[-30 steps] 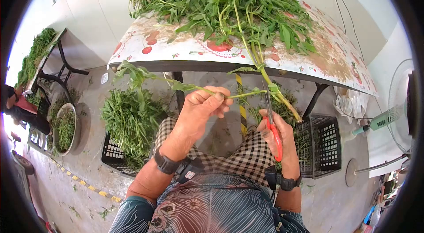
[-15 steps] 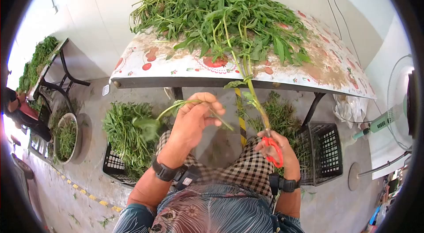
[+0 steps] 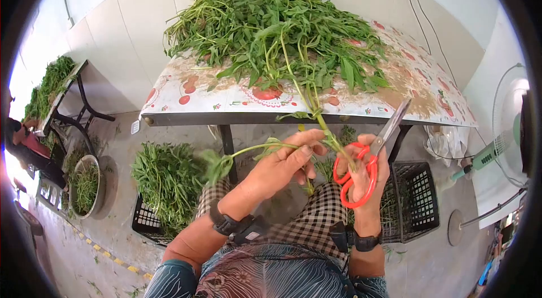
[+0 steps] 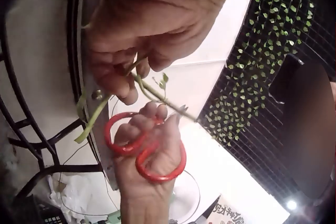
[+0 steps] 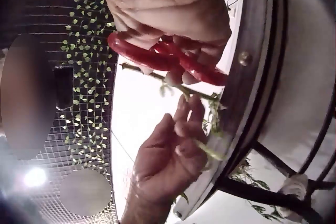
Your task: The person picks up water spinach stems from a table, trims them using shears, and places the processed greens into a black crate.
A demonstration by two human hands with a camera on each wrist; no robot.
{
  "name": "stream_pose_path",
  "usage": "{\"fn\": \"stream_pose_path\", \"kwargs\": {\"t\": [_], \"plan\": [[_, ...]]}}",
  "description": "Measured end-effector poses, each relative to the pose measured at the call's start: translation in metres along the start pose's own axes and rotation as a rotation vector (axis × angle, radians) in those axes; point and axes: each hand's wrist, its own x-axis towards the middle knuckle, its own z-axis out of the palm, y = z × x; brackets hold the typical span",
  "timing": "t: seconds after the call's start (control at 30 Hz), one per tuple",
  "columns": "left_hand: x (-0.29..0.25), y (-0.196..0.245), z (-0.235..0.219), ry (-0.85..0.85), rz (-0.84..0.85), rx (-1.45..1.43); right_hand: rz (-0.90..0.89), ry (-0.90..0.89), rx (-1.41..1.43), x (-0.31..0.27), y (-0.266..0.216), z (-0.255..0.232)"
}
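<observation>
My left hand [image 3: 282, 163] holds a thin leafy sprig [image 3: 251, 148], its leaves trailing left, while its fingertips reach the thick green stalk [image 3: 324, 124]. That stalk slants from the pile of greens [image 3: 248, 33] over the table's front edge, its lower end at my right hand [image 3: 379, 176]. Red-handled scissors [image 3: 371, 180] sit in the right hand, fingers through the loops, blades pointing up and right, away from the stalk. In the left wrist view, the left fingers [image 4: 123, 79] pinch thin green stems close above the red loops. The right wrist view shows both hands close together at the stalk.
A table with a fruit-patterned cloth [image 3: 192, 86] bears the pile. On the floor, heaped greens [image 3: 169, 185] fill a black crate at left; another black crate [image 3: 420, 196] stands right. A fan [image 3: 502, 145] is at far right, a round tub [image 3: 86, 185] and a person [image 3: 31, 151] far left.
The scissors have swung away from the stalk to point up-right. The sprig, earlier joined to the stalk, came away in my left hand, which went left, then back right to the stalk.
</observation>
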Motion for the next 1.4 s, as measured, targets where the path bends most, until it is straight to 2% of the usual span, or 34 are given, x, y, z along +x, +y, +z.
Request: {"fn": "stream_pose_path", "kwargs": {"t": [0.07, 0.1, 0.2, 0.23, 0.33, 0.37, 0.47, 0.5, 0.6, 0.63, 0.73, 0.83, 0.93, 1.03, 1.17, 1.3, 1.4], "plan": [[0.001, 0.001, 0.002, -0.001, -0.017, 0.004, -0.039, 0.056, -0.1, 0.009, -0.002, 0.002], [0.004, -0.001, 0.002, -0.011, -0.024, 0.014, -0.036, 0.009, -0.004, 0.013, -0.001, 0.002], [0.009, -0.006, 0.003, -0.015, -0.038, 0.014, -0.031, 0.014, -0.056, 0.012, -0.008, 0.014], [0.009, -0.009, 0.004, -0.012, -0.047, 0.008, -0.011, -0.041, 0.012, 0.009, -0.01, 0.015], [0.011, -0.012, -0.001, -0.046, -0.098, 0.139, 0.221, -0.257, 0.142, 0.009, -0.016, 0.01], [0.011, -0.011, -0.002, -0.036, -0.115, 0.135, 0.24, -0.193, 0.146, 0.008, -0.011, 0.014], [0.012, -0.012, -0.006, 0.003, -0.153, 0.177, 0.255, -0.193, 0.061, 0.006, -0.005, 0.016], [0.015, -0.018, -0.009, 0.017, -0.16, 0.222, 0.329, -0.174, -0.041, 0.006, -0.01, 0.02], [0.021, -0.032, -0.008, 0.111, -0.162, 0.263, 0.203, -0.144, -0.249, 0.001, 0.002, 0.027], [0.023, -0.035, -0.008, 0.149, -0.158, 0.259, 0.189, -0.101, -0.235, 0.0, 0.002, 0.027], [0.026, -0.044, -0.009, 0.142, -0.22, 0.287, 0.106, -0.003, -0.465, 0.0, 0.013, 0.017], [0.028, -0.04, -0.006, 0.114, -0.158, 0.564, 0.363, -0.011, -0.165, 0.0, 0.021, 0.0], [0.025, -0.024, -0.006, 0.168, -0.221, 0.478, 0.548, 0.06, -0.059, 0.001, 0.017, -0.011], [0.03, -0.013, -0.005, 0.202, -0.144, 0.401, 0.551, -0.002, -0.004, -0.006, 0.026, -0.02], [0.045, -0.001, -0.006, 0.357, -0.001, 0.153, 0.495, -0.057, -0.122, -0.008, 0.019, -0.021], [0.049, 0.015, -0.002, 0.383, 0.019, 0.141, 0.385, -0.139, -0.214, -0.01, 0.005, -0.029], [0.048, 0.029, -0.008, 0.118, -0.115, 0.221, 0.36, -0.203, -0.204, -0.013, 0.001, -0.04]]}}
